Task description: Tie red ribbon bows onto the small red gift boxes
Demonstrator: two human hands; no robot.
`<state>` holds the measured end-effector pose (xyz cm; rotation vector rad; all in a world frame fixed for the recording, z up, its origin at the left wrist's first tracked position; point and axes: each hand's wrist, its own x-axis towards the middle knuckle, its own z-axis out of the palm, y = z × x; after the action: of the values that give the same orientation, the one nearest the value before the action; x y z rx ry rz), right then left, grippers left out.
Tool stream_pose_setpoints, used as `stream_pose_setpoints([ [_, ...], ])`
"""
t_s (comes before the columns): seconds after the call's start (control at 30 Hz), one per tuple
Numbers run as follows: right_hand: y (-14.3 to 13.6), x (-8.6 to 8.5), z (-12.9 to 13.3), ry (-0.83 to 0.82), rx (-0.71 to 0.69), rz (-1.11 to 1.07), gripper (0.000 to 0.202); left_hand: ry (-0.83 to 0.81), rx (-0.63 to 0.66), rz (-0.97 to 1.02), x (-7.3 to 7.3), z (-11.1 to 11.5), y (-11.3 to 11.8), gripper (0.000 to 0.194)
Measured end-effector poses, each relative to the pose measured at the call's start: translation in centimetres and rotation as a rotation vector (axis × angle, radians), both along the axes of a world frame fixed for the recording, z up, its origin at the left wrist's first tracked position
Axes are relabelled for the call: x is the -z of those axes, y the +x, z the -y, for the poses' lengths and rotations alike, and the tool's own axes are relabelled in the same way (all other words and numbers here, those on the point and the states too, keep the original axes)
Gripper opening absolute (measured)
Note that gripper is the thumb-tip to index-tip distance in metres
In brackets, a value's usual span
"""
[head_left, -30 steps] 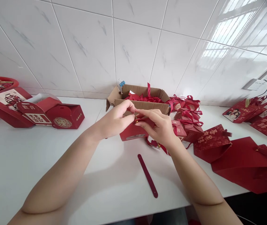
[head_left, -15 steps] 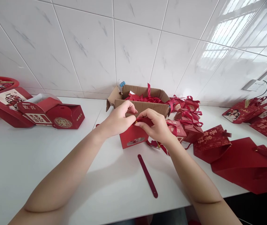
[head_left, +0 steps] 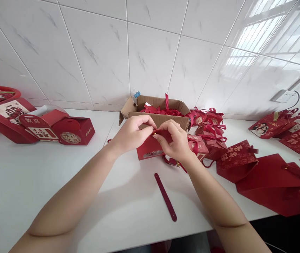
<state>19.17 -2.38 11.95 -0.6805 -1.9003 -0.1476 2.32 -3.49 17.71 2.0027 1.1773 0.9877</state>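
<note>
Both hands pinch the top of a red gift box (head_left: 150, 149) that has a clear oval window on its near face. My left hand (head_left: 136, 133) is closed at the upper left of the box, thumb and forefinger together at its top edge. From the right, my right hand (head_left: 174, 138) grips the top edge, its thumb beside a small gold stud (head_left: 154, 133). The fingers partly hide the box's top. Nearer the table's front edge lies a dark red strap (head_left: 165, 197) with a hole at each end.
Behind the hands stands a cardboard box (head_left: 162, 119) of red ribbons. Ribbon-tied boxes (head_left: 215, 140) cluster to the right, with larger red bags (head_left: 271, 179) beyond. On the left are red boxes (head_left: 74, 131) and a red basin (head_left: 13, 92). A tiled wall (head_left: 99, 52) rises behind.
The red gift box has been lifted or tilted slightly, its lower edge now higher. Both hands remain at its top, with small finger shifts.
</note>
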Motion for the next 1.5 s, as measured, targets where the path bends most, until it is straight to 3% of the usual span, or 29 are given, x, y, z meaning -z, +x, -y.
stream_pose_setpoints([
  [0.43,-0.6,0.0,0.1,-0.13,0.048,-0.091,0.008,-0.125,0.098,0.221,0.4,-1.0,-0.4,0.015],
  [0.57,-0.4,0.0,-0.5,-0.195,0.061,-0.14,0.008,-0.131,0.15,0.112,-0.1,-0.9,-1.1,0.011],
  [0.67,0.1,-0.1,-0.9,-0.278,0.037,-0.17,0.01,-0.115,0.186,-0.031,-0.3,-1.0,-1.8,0.019],
  [0.87,0.7,-0.4,-1.0,-0.505,-0.034,-0.102,0.016,-0.011,0.067,-0.103,0.1,-1.7,-2.1,0.024],
  [1.07,-0.1,0.3,-0.5,-0.558,-0.116,-0.018,0.013,0.001,0.059,-0.185,0.6,-1.9,-1.8,0.024],
  [1.3,-0.3,0.5,-0.6,-0.761,-0.183,-0.118,0.02,0.076,-0.012,0.01,1.6,-2.0,-0.6,0.029],
  [1.5,-0.2,0.6,-1.0,-0.75,-0.125,-0.176,0.017,0.086,-0.036,0.035,2.1,-2.4,-0.2,0.035],
])
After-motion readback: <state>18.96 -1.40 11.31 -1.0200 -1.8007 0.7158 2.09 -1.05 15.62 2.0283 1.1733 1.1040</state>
